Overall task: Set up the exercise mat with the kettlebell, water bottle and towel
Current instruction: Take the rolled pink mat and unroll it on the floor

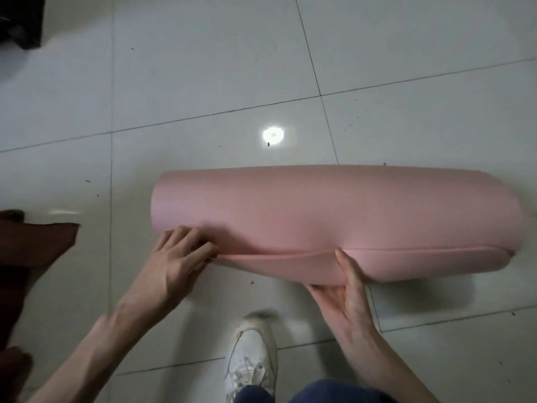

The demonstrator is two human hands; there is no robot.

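Note:
A pink exercise mat (pixel 334 216) lies rolled up on the white tiled floor, its length running left to right. My left hand (pixel 177 257) pinches the mat's loose edge near the roll's left end. My right hand (pixel 345 289) cups the roll from below near its middle, thumb pressed on the loose edge. No kettlebell or water bottle is in view. A dark brown cloth (pixel 32 245), possibly the towel, lies at the left edge.
My white sneaker (pixel 252 356) and a blue trouser leg stand just in front of the roll. A dark object (pixel 20 18) fills the top left corner. Bare tiled floor (pixel 203 82) stretches beyond the mat, with a bright light reflection.

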